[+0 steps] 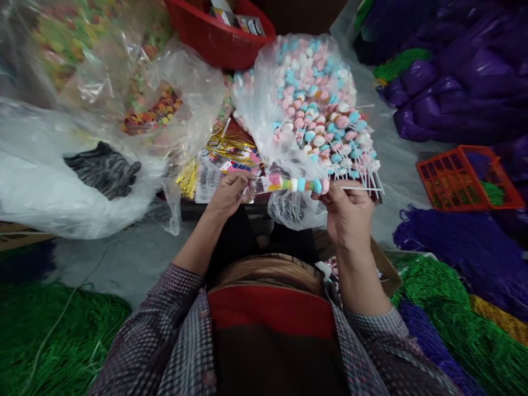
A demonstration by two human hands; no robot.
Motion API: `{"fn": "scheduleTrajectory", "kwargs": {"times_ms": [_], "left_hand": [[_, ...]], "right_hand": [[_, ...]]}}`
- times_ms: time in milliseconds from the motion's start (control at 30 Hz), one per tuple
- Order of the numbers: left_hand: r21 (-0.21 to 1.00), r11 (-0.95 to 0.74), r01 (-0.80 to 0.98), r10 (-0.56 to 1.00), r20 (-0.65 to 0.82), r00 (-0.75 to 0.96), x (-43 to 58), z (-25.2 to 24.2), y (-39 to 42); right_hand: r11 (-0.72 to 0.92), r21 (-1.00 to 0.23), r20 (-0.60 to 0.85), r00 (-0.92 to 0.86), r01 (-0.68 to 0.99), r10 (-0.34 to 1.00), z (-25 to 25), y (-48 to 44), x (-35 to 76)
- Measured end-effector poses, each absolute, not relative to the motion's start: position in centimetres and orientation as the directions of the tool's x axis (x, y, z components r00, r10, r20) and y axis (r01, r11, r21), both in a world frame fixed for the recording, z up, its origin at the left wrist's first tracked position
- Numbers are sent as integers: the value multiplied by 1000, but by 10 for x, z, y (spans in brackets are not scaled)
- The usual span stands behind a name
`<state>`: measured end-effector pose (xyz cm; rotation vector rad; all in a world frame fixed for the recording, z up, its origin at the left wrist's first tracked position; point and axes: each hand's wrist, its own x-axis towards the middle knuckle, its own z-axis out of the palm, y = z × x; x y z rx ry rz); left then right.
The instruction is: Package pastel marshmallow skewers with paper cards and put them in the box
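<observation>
A candy skewer (303, 185) of pink, blue, white and green pieces on a white stick lies level between my two hands, above the table's near edge. My right hand (350, 213) grips it at the stick, beside the last pink piece. With pinched fingers my left hand (227, 198) holds the far end of a clear printed wrapper (270, 182), which appears to surround part of the skewer. Printed wrappers (209, 180) lie just behind my left hand, with gold twist ties (233, 151) on top. Many similar skewers (330, 132) are heaped beyond my right hand.
A clear bag of marshmallow candy (313, 60) and a red basket (223, 41) stand at the back. Bags of gummy rings (78, 38) fill the left. An orange basket (447, 181), purple bundles (454, 93) and green cords (433, 286) lie to the right.
</observation>
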<state>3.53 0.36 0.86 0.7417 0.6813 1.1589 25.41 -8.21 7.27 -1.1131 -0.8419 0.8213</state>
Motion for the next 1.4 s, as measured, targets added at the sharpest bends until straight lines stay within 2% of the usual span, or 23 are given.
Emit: {"fn": "scheduleTrajectory", "kwargs": {"times_ms": [67, 200, 333, 533, 667, 800, 1000, 1133, 1267, 1400], "left_hand": [[840, 233, -490, 957, -109, 268, 36, 11, 3], [877, 191, -442, 967, -91, 236, 37, 19, 4], [899, 168, -405, 975, -90, 204, 36, 28, 2], [824, 330, -460, 885, -101, 454, 31, 51, -7], [763, 377, -526, 841, -45, 539, 33, 60, -11], [732, 337, -592, 859, 18, 512, 45, 63, -15], [750, 316, -582, 929, -120, 351, 68, 62, -16], [754, 306, -582, 948, -183, 261, 68, 59, -9], [761, 319, -565, 944, -201, 262, 64, 59, -6], [769, 274, -578, 950, -123, 287, 69, 53, -11]], "right_hand": [[264, -957, 181, 462, -122, 868, 73, -80, 254], [150, -971, 76, 355, -185, 932, 72, -78, 254], [133, -971, 59, 343, -197, 937, 65, -78, 255], [53, -946, -63, 341, -321, 938, 51, -76, 258], [18, -916, -130, 337, -401, 932, 44, -77, 257], [-14, -890, -177, 316, -455, 932, 40, -79, 251], [11, -860, -183, 327, -511, 927, 43, -88, 229], [-119, -841, -237, 163, -528, 958, 51, -97, 227], [-174, -845, -206, 8, -506, 979, 52, -104, 235], [-109, -860, -197, 128, -498, 972, 47, -103, 223]]}}
